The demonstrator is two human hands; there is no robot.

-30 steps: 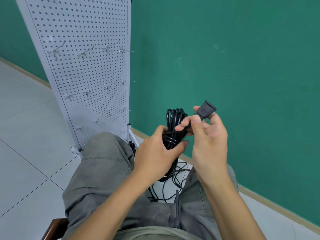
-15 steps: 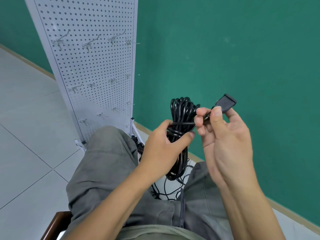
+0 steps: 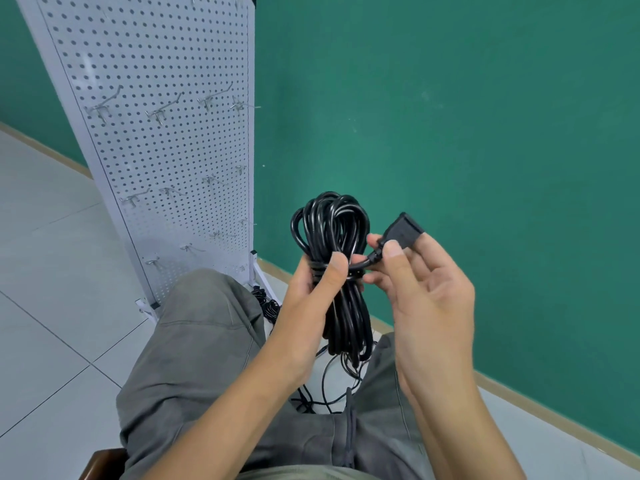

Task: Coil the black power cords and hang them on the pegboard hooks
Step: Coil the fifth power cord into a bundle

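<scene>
A coiled black power cord [image 3: 332, 230] stands upright in front of me, its loops bound at the waist by a few turns of its own end. My left hand [image 3: 313, 289] grips the coil at that waist, thumb across the turns. My right hand [image 3: 415, 271] pinches the cord's free end just behind the black plug [image 3: 403, 228], which sticks up to the right of the coil. The white pegboard [image 3: 156, 150] with several bare metal hooks [image 3: 159, 114] stands to the left, beyond my knee.
More loose black cord [image 3: 329, 386] lies on the tiled floor between my legs, and another bunch [image 3: 266, 303] sits by the pegboard's foot. A green wall [image 3: 450, 116] runs behind. A wooden chair edge [image 3: 100, 462] shows at the bottom left.
The coil has risen and come more upright. My right hand has carried the plug end round to the coil's right side, drawing the wrap across the waist.
</scene>
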